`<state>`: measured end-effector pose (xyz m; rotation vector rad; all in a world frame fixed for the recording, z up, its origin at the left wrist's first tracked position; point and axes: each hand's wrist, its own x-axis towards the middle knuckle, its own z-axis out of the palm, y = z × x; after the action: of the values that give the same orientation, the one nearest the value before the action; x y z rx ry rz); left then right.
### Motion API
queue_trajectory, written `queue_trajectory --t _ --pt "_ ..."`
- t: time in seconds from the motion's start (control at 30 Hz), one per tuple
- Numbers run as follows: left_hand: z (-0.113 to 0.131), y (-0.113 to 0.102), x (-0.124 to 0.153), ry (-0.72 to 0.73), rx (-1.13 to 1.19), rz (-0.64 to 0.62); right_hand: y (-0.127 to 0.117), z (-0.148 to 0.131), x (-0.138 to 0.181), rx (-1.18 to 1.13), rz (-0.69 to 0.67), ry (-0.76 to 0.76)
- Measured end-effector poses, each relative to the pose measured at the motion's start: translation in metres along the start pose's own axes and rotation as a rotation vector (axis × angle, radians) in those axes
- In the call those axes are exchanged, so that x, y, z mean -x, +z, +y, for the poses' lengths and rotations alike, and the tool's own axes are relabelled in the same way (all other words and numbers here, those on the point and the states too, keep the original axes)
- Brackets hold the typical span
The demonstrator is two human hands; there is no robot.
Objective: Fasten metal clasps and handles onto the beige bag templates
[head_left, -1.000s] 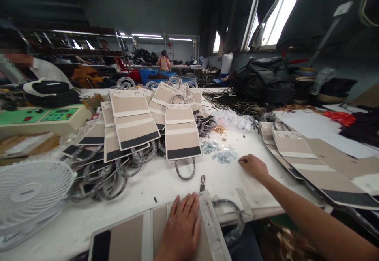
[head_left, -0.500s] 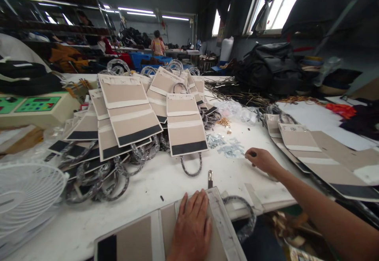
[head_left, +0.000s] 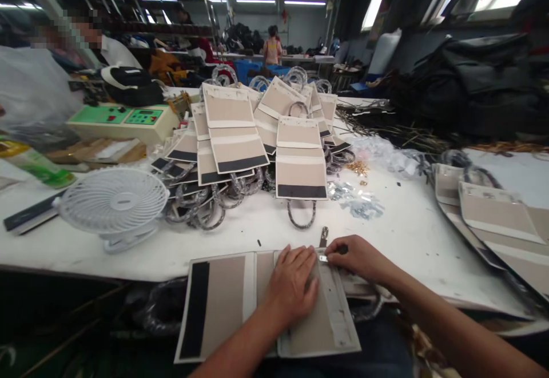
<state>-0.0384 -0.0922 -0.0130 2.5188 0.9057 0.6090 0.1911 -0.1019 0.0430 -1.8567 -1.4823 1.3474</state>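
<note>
A beige bag panel with white strips and a black band lies unfolded at the table's front edge, partly overhanging it. My left hand rests flat on its middle, fingers stretched out. At the panel's upper right corner, my right hand pinches a small metal plate against the white strip. Something dark shows among the right fingers; I cannot make out what. Just beyond that corner a dark tab with a metal clasp sticks out. A wrapped ring handle shows under my right forearm.
Similar panels with wrapped handles are heaped ahead, more panels lie at right. Loose metal plates and gold pieces are scattered beyond my right hand. A white fan and a control box stand left. People are in the background.
My right hand has come from the scattered metal plates to the panel's corner, bringing a plate. My left hand stays flat on the panel. The view has turned left.
</note>
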Motion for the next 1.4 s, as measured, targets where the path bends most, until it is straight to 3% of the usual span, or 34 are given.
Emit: queue_trajectory --t 0.13,0.33,0.63,0.87,1.2,1.4 --pt "0.003 0.004 -0.001 -0.045 0.055 0.041 0.002 -0.001 -0.006 0.17 0.011 -0.098" --pt "0.007 0.007 -0.002 -0.087 0.092 0.098 0.001 0.001 -0.005 0.19 -0.012 -0.115" --pt "0.019 0.011 -0.01 -0.118 0.086 0.214 0.013 0.003 -0.003 0.458 0.14 -0.237" --pt "0.021 0.015 -0.015 -0.152 0.009 0.259 0.02 0.009 0.0 0.452 0.293 -0.194" --pt "0.019 0.013 -0.017 -0.158 0.025 0.272 0.008 0.012 -0.001 0.221 0.131 -0.027" --pt "0.017 0.012 -0.017 -0.141 0.012 0.209 0.011 0.011 -0.006 0.241 0.19 -0.051"
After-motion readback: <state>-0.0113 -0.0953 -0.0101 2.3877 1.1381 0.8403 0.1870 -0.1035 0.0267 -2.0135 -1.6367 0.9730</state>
